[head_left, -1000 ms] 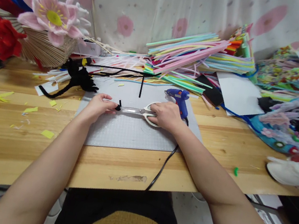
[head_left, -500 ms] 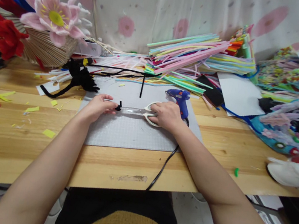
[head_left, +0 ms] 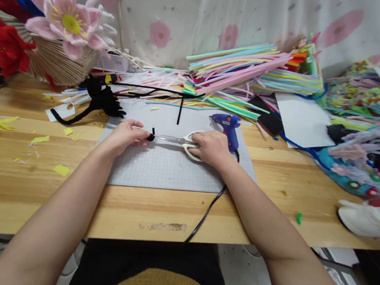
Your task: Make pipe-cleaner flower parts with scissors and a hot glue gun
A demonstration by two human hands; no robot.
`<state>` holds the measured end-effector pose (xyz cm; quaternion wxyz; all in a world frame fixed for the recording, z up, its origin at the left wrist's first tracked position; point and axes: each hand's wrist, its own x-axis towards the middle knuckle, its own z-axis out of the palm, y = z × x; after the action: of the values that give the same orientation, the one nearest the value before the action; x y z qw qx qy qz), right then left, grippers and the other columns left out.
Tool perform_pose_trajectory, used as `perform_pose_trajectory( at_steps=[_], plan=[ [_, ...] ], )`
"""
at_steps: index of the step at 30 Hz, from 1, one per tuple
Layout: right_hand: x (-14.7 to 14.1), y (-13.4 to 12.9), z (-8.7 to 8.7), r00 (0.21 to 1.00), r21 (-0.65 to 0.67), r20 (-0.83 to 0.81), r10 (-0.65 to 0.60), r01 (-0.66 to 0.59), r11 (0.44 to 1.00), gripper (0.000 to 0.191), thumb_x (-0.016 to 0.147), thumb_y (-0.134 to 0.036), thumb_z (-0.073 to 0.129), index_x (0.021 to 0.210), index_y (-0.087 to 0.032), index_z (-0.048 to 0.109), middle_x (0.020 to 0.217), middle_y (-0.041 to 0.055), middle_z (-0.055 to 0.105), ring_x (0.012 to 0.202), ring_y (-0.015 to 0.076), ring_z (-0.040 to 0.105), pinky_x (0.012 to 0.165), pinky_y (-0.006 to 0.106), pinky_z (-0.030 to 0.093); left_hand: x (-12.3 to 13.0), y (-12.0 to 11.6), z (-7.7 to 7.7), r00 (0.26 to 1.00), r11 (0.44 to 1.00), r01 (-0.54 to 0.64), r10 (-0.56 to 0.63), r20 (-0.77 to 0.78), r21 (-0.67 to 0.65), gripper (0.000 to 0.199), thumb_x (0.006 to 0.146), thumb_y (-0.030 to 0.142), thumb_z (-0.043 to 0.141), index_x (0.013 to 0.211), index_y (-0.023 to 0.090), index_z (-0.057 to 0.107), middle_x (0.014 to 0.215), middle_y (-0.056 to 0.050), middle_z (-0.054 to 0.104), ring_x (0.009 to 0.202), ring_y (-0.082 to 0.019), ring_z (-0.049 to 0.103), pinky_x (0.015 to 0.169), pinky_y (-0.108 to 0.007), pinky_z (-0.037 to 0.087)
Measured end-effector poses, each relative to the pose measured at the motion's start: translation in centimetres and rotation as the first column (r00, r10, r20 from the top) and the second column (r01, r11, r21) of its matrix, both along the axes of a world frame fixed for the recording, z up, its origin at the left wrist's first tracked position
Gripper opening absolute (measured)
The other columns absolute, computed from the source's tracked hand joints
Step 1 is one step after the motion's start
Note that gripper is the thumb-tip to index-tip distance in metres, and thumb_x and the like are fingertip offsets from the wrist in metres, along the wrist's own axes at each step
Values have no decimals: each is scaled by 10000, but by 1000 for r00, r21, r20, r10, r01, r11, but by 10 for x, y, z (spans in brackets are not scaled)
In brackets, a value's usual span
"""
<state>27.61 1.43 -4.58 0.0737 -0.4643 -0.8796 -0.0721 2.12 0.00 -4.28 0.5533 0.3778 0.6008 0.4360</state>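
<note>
My left hand (head_left: 126, 136) pinches a small curled black fuzzy piece (head_left: 150, 137) between thumb and fingers, with a short end sticking up. In my right hand (head_left: 212, 147) is a pair of scissors with white handles (head_left: 188, 137). Their blades point left, and the tips reach the black piece; whether they touch it I cannot make out. Both hands are over a grey cutting mat (head_left: 156, 171). A blue glue gun (head_left: 228, 128) lies just beyond my right hand. Beyond my left hand sits a black fuzzy figure with a long tail (head_left: 104, 99).
Black stems (head_left: 180, 109) lie at the mat's far edge, before piled coloured pipe cleaners (head_left: 239, 68). Fuzzy flowers (head_left: 70, 20) stand at left. Yellow scraps (head_left: 61, 169) dot the wooden table (head_left: 21, 192). The glue gun's cord (head_left: 204, 218) crosses the front edge. White paper (head_left: 299, 119) lies right.
</note>
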Motion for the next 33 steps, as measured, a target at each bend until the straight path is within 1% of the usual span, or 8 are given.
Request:
perform_pose_trajectory(
  at_steps=[4, 10, 13, 18, 21, 25, 29, 33],
  plan=[
    [-1, -2, 0, 999, -22, -13, -52, 52, 998, 348, 786, -491, 484, 808, -181, 642, 813, 60, 683, 757, 192, 586, 582, 288, 235, 0, 0, -1, 1000, 1000, 13, -13, -8, 18, 431, 540, 106, 709, 843, 166, 408, 671, -29, 647, 560, -134, 623, 506, -230, 507],
    [-12, -2, 1, 944, -90, -90, -317, 309, 947, 394, 788, -517, 480, 940, -179, 613, 873, 88, 671, 791, 219, 584, 585, 276, 295, 2, -1, 1, 999, 999, 28, -27, -28, 37, 441, 517, 124, 727, 821, 169, 410, 635, 6, 619, 570, -131, 618, 513, -238, 517],
    [-15, 0, 2, 923, -142, -144, -358, 338, 930, 395, 767, -501, 524, 954, -160, 596, 922, 115, 653, 851, 244, 573, 617, 288, 339, 5, -1, 0, 1000, 997, 11, -9, -25, 82, 415, 517, 142, 725, 783, 171, 407, 650, 5, 624, 571, -122, 614, 517, -240, 522],
    [-15, 6, 6, 907, -156, -329, -263, 223, 962, 275, 743, -347, 591, 951, -170, 563, 951, 92, 622, 897, 230, 537, 700, 304, 369, 14, -3, -4, 998, 985, 1, 9, -55, 173, 411, 517, 180, 730, 757, 180, 396, 672, 8, 629, 604, -139, 632, 496, -239, 516],
    [-26, 5, 9, 890, -158, -447, -95, 27, 987, 124, 802, -279, 526, 861, -178, 567, 909, 65, 609, 874, 186, 524, 743, 290, 366, 21, -5, -3, 998, 990, -1, 9, -57, 138, 412, 528, 173, 726, 773, 179, 395, 662, 5, 630, 595, -150, 637, 472, -232, 503],
    [-49, 0, 5, 836, -179, -541, 92, -222, 958, 95, 832, -243, 498, 817, -180, 568, 876, 46, 604, 858, 158, 517, 766, 272, 358, 25, -8, 1, 999, 994, -1, 5, -33, 106, 403, 549, 135, 711, 787, 175, 389, 627, 19, 623, 554, -134, 626, 480, -224, 499],
    [-62, 0, -4, 808, -135, -563, 175, -299, 945, 102, 830, -258, 519, 864, -171, 562, 875, 52, 604, 861, 162, 504, 772, 274, 353, 26, -8, 3, 1000, 994, 6, -4, -24, 108, 380, 575, 116, 692, 787, 175, 382, 603, 28, 622, 523, -113, 609, 481, -211, 491],
    [-66, 1, -9, 827, -116, -526, 197, -299, 947, 84, 835, -225, 500, 850, -171, 562, 861, 55, 601, 851, 171, 497, 760, 281, 348, 26, -7, 0, 1000, 993, 20, -18, -19, 112, 379, 577, 118, 694, 785, 176, 383, 588, 36, 619, 510, -102, 596, 492, -215, 497]
  ],
)
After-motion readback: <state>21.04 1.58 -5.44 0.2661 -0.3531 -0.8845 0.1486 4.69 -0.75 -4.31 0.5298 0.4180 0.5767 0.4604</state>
